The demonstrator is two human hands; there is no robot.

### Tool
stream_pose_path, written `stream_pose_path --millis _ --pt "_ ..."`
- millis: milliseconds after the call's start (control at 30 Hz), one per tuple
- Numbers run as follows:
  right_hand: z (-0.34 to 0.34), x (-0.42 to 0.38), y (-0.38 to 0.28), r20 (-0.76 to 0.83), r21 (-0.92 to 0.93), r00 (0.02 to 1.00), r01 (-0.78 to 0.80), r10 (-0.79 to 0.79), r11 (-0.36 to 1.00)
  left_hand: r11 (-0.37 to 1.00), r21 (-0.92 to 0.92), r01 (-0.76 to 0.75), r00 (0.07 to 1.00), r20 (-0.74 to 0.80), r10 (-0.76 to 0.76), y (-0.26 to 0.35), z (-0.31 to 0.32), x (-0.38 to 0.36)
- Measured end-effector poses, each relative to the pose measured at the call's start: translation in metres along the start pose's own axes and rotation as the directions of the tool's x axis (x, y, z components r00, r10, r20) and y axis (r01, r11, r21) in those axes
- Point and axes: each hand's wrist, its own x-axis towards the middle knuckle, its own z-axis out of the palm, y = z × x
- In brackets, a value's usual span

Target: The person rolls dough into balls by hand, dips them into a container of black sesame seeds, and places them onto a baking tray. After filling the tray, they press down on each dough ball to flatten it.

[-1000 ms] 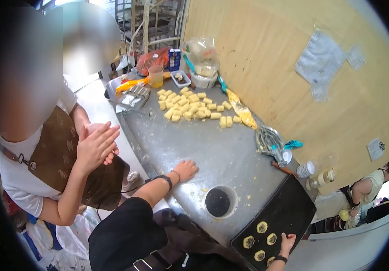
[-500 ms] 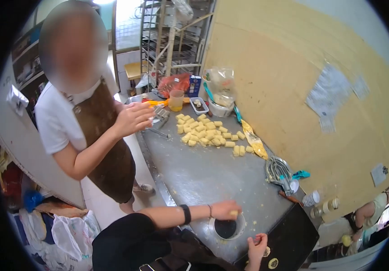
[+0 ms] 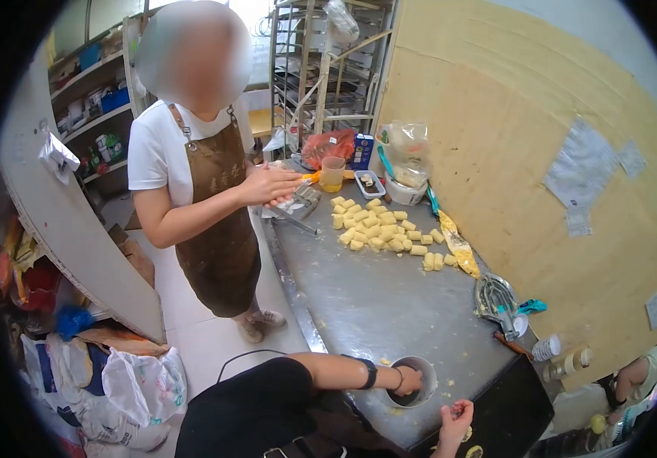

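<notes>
My left hand (image 3: 409, 380), with a dark band on the wrist, reaches down into a round metal bowl (image 3: 431, 374) with dark contents. Its fingertips are hidden in the bowl. To the right of the bowl, my right hand (image 3: 457, 422) hovers by a black tray (image 3: 508, 404), fingers loosely curled and apart from the thumb, nothing visible between them. Small round pale pieces with dark centres (image 3: 474, 452) lie on the tray's near edge. Farther up the metal table (image 3: 336, 305) lies a heap of short yellow dough pieces (image 3: 378, 227).
Across the table's left edge stands a co-worker in a brown apron (image 3: 218, 221), hands together. Along the wall lie a yellow-smeared piping bag (image 3: 460, 243), a whisk-like metal tool (image 3: 496, 298) and paper cups (image 3: 547, 348). A measuring cup (image 3: 332, 175) and white tub (image 3: 405, 191) stand behind.
My left hand has gone from above the bowl, where it held a yellow piece, down into it. The co-worker's hands have come together lower. The view has shifted.
</notes>
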Motion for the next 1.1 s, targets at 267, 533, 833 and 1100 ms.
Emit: stream_pose_path --millis 267,533,833,1100 --pt "0.002 0.007 0.009 0.018 0.018 1.000 0.024 -0.025 1.000 0.978 0.209 -0.010 1.000 0.015 0.006 -0.002 0.034 0.015" --pt "0.011 0.013 0.017 0.128 -0.147 0.992 0.005 0.014 0.989 0.995 -0.032 0.099 0.978 -0.179 -0.103 0.003 -0.004 -0.006" --pt "0.054 0.014 -0.005 0.326 -0.371 0.908 0.378 -0.262 0.848 -0.039 -0.998 -0.040 0.954 -0.026 -0.299 0.020 -0.024 -0.036" --pt "0.072 0.024 0.016 0.376 -0.129 0.924 0.131 -0.073 0.983 -0.189 -0.980 0.061 0.928 0.125 -0.350 0.021 -0.031 -0.072"
